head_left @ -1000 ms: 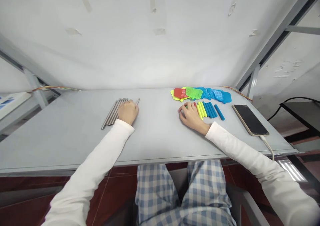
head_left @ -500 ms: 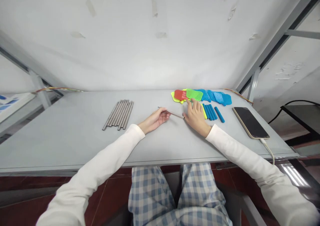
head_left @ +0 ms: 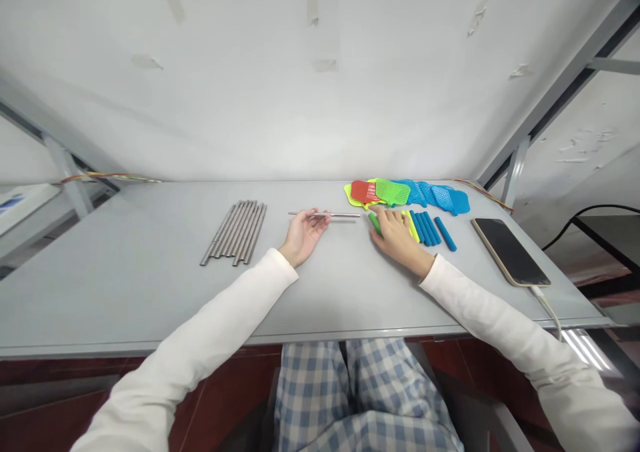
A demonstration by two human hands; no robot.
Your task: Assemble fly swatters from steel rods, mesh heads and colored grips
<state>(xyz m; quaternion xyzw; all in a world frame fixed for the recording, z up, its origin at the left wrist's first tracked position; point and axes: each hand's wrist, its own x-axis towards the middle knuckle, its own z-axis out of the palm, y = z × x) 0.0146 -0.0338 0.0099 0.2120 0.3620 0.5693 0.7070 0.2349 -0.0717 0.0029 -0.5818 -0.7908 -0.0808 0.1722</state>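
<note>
Metal rod point(head_left: 345, 216) in hand: we look past it first to a pale wall point(head_left: 225, 112), then down to the long grey table point(head_left: 125, 285) in front of it. Near the table's far edge, right of centre, lies an overlapping heap of mesh pieces point(head_left: 453, 200) in blue, green, red and yellow. To the left, we find a slanted row of rods point(head_left: 235, 233) lying side by side. At the right, a charging phone point(head_left: 510, 252) rests screen up.

The left hand point(head_left: 300, 242), palm partly up, pinches the rod between thumb and fingers, roughly level, with its free end pointing toward the right hand point(head_left: 403, 244). That hand arches low over the coloured tubes, covering some; blue tubes point(head_left: 426, 229) show beyond it. Its fingers sit at a green tube point(head_left: 375, 223), just beside the rod's end but apart from it; whether they grip it, we cannot tell. We judge the step in hand to be picking out a tube while the rod waits. The next move seems to call for a secure pinch on that tube and a steady rod.
</note>
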